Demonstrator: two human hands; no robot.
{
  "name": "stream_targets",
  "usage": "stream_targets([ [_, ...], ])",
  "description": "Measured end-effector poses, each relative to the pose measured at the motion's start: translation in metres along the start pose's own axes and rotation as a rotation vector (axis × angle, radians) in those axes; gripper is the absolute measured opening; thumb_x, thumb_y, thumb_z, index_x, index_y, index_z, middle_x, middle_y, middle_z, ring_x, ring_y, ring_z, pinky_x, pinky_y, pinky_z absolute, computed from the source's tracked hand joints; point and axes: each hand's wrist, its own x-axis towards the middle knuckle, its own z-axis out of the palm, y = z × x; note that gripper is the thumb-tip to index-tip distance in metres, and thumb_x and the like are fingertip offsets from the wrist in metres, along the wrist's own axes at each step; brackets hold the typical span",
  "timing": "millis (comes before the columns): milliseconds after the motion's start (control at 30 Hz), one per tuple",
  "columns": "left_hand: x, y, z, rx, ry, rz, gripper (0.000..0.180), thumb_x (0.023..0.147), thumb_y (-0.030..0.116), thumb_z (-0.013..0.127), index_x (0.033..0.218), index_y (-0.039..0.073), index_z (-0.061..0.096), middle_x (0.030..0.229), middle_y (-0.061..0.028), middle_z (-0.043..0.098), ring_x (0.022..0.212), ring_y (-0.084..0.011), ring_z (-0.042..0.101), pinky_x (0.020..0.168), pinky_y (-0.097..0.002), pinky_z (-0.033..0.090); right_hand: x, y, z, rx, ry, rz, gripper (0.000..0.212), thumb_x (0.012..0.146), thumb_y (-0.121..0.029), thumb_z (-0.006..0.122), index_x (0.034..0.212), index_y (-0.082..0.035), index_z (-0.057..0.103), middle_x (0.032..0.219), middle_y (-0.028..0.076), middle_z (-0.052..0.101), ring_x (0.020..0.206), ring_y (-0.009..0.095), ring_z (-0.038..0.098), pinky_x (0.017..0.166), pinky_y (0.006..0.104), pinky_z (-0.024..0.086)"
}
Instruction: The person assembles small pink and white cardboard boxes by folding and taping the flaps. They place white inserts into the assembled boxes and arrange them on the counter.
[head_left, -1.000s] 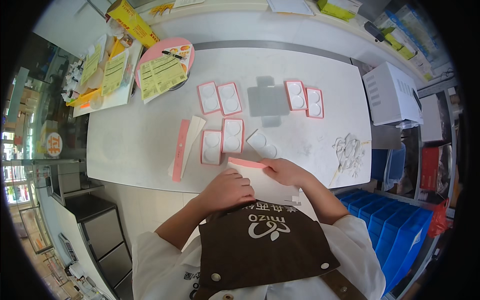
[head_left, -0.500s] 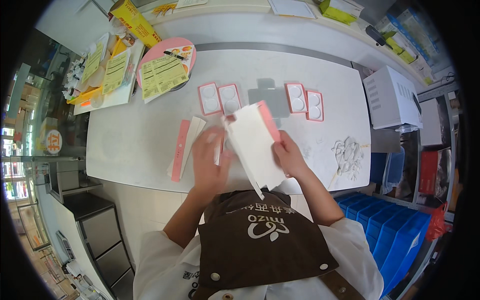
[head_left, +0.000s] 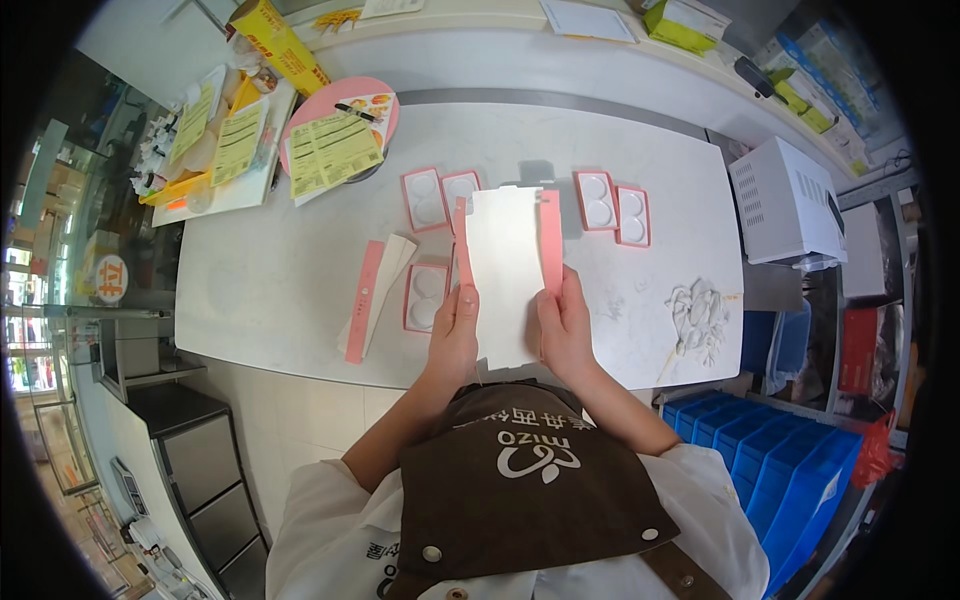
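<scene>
So, white table (head_left: pixel 270 270) mid-frame, its surface showing between right hand (head_left: pixel 567 335) and crumpled bundle (head_left: pixel 697 315) at right. Card (head_left: pixel 508 280) at centre, lower end near table's front edge. Left hand (head_left: pixel 457 330) and right hand: fingers gripping one pink flap (head_left: pixel 551 240) each. Pink boxes (head_left: pixel 406 300) either side hold white two-well inserts (head_left: pixel 426 298).

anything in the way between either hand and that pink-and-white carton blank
Nothing visible: the left hand and right hand hold the pink-and-white carton blank directly, at opposite long sides. The nearby pink-rimmed box lies left of it, not between.
</scene>
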Motion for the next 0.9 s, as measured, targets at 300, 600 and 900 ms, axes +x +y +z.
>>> stream_targets([
  [300, 0.001, 0.021, -0.009, 0.867, -0.001, 0.112, 0.035, 0.112, 0.030, 0.048, 0.119, 0.000, 0.065, 0.081, -0.0152, 0.069, 0.071, -0.0271, 0.069, 0.068, -0.0426, 0.051, 0.001, -0.026, -0.009, -0.340, -0.094, -0.051, 0.037, 0.109, -0.024, 0.047, 0.137, -0.001, 0.055, 0.074, 0.017, 0.065, 0.065, 0.034, 0.066, 0.063, 0.0435, 0.051],
  [600, 0.032, 0.040, -0.005, 0.528, 0.081, 0.406, 0.046, 0.108, 0.012, 0.046, 0.153, 0.008, 0.052, 0.128, -0.0180, 0.071, 0.089, -0.0194, 0.071, 0.082, -0.0302, 0.055, 0.000, -0.030, -0.011, -0.474, -0.260, -0.128, 0.043, 0.107, -0.019, 0.049, 0.146, -0.001, 0.048, 0.076, 0.021, 0.068, 0.067, 0.043, 0.068, 0.061, 0.0488, 0.052],
  [900, 0.009, 0.069, 0.013, 0.822, 0.008, 0.171, 0.041, 0.103, 0.005, 0.053, 0.142, 0.012, 0.065, 0.118, -0.0117, 0.077, 0.080, -0.0204, 0.072, 0.073, -0.0309, 0.056, 0.011, -0.032, 0.003, -0.377, 0.083, -0.445, 0.052, 0.098, -0.002, 0.055, 0.150, -0.006, 0.052, 0.106, 0.016, 0.073, 0.079, 0.035, 0.071, 0.067, 0.0420, 0.057],
])
